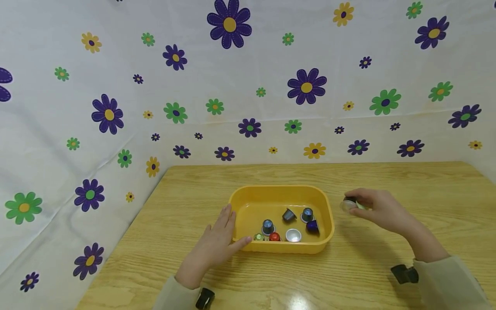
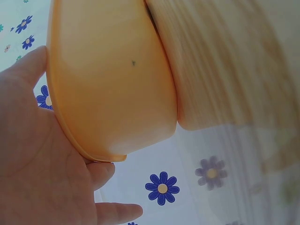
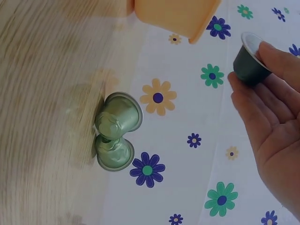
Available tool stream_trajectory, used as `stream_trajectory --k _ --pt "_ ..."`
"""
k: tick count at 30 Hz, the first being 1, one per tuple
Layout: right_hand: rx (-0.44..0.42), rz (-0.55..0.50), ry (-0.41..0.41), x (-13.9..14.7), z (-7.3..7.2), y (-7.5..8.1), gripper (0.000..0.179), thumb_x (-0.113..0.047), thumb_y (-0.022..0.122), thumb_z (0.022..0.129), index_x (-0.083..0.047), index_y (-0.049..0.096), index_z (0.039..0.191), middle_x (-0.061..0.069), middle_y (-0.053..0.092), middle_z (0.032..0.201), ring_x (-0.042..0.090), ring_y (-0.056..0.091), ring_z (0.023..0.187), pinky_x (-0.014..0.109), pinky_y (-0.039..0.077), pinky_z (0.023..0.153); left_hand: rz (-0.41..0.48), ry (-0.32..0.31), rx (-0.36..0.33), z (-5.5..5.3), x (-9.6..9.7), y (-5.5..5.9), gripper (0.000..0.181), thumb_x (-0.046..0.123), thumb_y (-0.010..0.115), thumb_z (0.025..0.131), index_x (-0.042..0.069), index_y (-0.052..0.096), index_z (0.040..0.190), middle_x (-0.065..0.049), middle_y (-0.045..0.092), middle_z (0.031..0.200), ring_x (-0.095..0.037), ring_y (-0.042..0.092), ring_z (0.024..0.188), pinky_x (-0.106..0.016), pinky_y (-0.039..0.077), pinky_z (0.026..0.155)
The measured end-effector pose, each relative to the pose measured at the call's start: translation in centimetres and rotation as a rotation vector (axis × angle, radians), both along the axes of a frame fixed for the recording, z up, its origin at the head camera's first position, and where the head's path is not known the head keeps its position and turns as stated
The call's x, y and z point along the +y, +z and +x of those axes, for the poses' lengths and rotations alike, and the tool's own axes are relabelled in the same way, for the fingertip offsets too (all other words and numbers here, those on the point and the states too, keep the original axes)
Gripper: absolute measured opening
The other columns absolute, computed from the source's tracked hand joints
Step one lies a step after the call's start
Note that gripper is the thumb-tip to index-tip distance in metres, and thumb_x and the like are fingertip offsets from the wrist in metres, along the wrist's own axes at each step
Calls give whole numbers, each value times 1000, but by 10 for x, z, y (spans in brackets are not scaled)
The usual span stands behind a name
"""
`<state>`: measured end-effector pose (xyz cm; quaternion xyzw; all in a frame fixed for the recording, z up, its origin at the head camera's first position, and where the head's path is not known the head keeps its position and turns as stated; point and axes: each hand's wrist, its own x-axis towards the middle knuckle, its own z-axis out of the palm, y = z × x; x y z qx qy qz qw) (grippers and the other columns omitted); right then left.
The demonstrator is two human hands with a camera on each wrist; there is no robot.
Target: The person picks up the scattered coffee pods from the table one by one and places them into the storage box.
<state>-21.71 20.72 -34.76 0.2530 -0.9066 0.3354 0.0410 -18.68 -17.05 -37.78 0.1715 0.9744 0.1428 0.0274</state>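
Between thumb and fingers my right hand [image 1: 381, 209] pinches a dark coffee capsule [image 3: 251, 61], its pale lid facing the thumb, above the table to the right of a yellow tray [image 1: 280, 247]. My left hand [image 1: 215, 241] rests with mostly straight fingers against the tray's left rim, thumb at the front edge. Inside the tray lie several capsules, among them a red one [image 1: 274, 237], a dark blue one [image 1: 312, 227], a dark grey one [image 1: 288, 215] and one showing its silver lid [image 1: 293, 235]. Two green capsules [image 3: 119, 115] appear on the table in the right wrist view, mostly hidden in the head view.
The wooden table [image 1: 186, 193] carries the tray near its middle. A white cloth with printed flowers [image 1: 263, 56] hangs behind and to the left of the table. Black wrist straps [image 1: 404, 274] sit by both sleeves.
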Motion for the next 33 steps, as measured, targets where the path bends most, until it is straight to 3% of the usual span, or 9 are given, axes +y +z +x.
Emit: stream_trajectory --k 8,15,18,28,33 --pt "23 -145 19 0 0 -1 34 -8 60 85 6 53 115 20 57 108 33 56 98 31 48 75 6 -2 -2 0 0 0 84 59 39 85 -6 23 137 -17 5 146 -28 7 132 -59 22 94" --pt "9 -233 12 -1 1 0 36 -9 61 84 6 53 115 19 57 108 -2 53 96 18 46 74 11 -5 -2 0 -1 0 83 56 41 86 -7 23 137 -17 5 146 -28 6 132 -59 21 94" --pt "-3 -253 6 -1 1 -1 37 -9 61 84 6 52 116 19 57 108 -9 50 94 15 44 74 14 -6 0 0 -1 -1 82 55 42 86 -7 23 136 -17 5 146 -28 6 132 -59 21 94" --pt "7 -280 -30 -8 2 -1 37 -9 60 85 7 52 117 21 56 108 -7 51 94 14 44 75 8 -9 -3 -1 -3 -2 85 59 38 85 -6 22 137 -16 4 146 -27 5 132 -58 21 95" --pt "8 -252 -58 -13 3 -1 38 -11 61 84 6 52 117 20 56 108 18 57 96 17 46 74 12 -10 -10 -1 -3 -2 85 60 38 85 -6 22 137 -16 4 146 -27 6 132 -58 20 95"
